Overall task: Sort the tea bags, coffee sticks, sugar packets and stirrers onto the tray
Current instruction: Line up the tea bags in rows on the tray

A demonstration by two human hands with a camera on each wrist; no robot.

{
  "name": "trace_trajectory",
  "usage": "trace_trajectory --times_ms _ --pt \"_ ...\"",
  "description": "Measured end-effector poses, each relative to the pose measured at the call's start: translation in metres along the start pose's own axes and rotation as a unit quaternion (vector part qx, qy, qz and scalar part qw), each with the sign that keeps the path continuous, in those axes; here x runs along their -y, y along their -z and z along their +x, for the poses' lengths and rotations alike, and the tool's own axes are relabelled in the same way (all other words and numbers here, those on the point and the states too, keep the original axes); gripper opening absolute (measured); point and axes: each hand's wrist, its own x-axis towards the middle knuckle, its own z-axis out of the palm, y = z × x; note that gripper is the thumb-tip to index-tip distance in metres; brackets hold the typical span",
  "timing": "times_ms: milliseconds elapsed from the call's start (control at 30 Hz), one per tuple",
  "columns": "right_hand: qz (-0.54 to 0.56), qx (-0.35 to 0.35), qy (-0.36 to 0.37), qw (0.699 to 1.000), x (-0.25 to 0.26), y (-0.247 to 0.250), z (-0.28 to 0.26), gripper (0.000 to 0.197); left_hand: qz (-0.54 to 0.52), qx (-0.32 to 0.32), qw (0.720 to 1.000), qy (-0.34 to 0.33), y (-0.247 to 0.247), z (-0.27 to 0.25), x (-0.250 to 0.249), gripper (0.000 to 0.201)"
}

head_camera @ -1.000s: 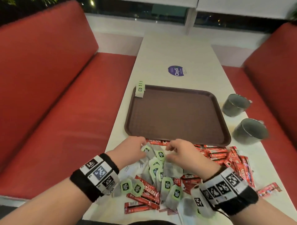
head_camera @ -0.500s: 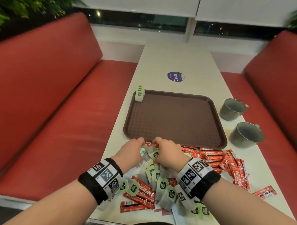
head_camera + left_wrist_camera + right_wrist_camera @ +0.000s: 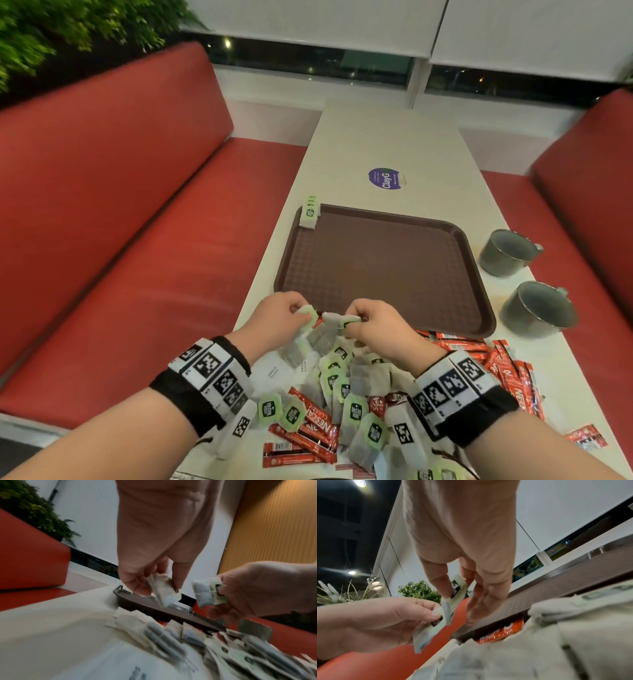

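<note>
Two red benches (image 3: pixel 113 219) flank the long pale counter (image 3: pixel 387 137), and at its middle lies the brown tray (image 3: pixel 380 270), bare across its floor with one small stack of green-tagged tea bags (image 3: pixel 310 214) perched on its 11 o'clock corner. Two grey metal mugs (image 3: pixel 507 251) stand just beside the tray at 3 o'clock. At the tray's 6 o'clock edge spreads the unsorted heap: red Nescafe coffee sticks (image 3: pixel 503 366) fanned toward 4 o'clock, loose tea bags (image 3: pixel 356 407) piled nearer the person, white sugar packets (image 3: pixel 277 371) half buried at 7 o'clock; no stirrers can be made out. The left hand (image 3: pixel 277 317) has its fingers (image 3: pixel 135 584) pinched on one tea bag (image 3: pixel 167 592), and the right hand (image 3: pixel 371 325) pinches another tea bag (image 3: pixel 457 589), both raised just above the heap. Gathering tea bags looks to be the step in hand, barely begun; next, these two likely need carrying to the stack at 11 o'clock and laying squarely on it.
</note>
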Motion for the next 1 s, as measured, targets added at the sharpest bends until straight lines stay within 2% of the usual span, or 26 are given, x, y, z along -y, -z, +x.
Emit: trace_trajectory --times_ms 100,200,300,400,467,567,700,767,867,1000 --pt "0.074 0.024 0.013 0.997 0.003 0.005 -0.001 0.018 -0.149 0.004 0.989 0.022 0.008 0.004 -0.003 0.008" --pt "0.106 0.037 0.047 0.993 0.008 0.007 0.000 0.019 -0.302 0.056 0.949 0.074 0.008 0.004 -0.013 0.011" --pt "0.153 0.032 0.051 0.986 0.011 0.005 0.006 0.018 -0.361 0.115 0.921 0.089 0.006 0.004 -0.020 0.020" --pt "0.194 0.015 0.035 0.980 0.017 0.002 0.017 0.018 -0.403 0.159 0.898 0.075 0.004 0.003 -0.020 0.023" --pt "0.225 0.005 0.020 0.974 0.018 0.000 0.026 0.017 -0.405 0.138 0.902 0.057 0.004 0.006 -0.018 0.019" --pt "0.248 -0.014 0.004 0.969 0.019 -0.005 0.038 0.013 -0.412 0.070 0.906 0.060 0.007 0.013 -0.016 0.023" --pt "0.257 -0.008 -0.005 0.966 0.026 -0.007 0.053 0.014 -0.432 0.026 0.898 0.072 0.015 0.023 -0.016 0.019" --pt "0.240 -0.027 0.001 0.970 0.034 -0.001 0.067 0.012 -0.455 0.010 0.885 0.093 0.018 0.028 -0.014 0.015" --pt "0.224 -0.084 -0.006 0.971 0.045 0.013 0.104 0.008 -0.489 -0.011 0.863 0.130 0.025 0.035 -0.004 0.021" --pt "0.218 -0.109 -0.057 0.968 0.048 0.023 0.175 0.022 -0.457 -0.034 0.877 0.144 0.033 0.041 0.011 0.019"
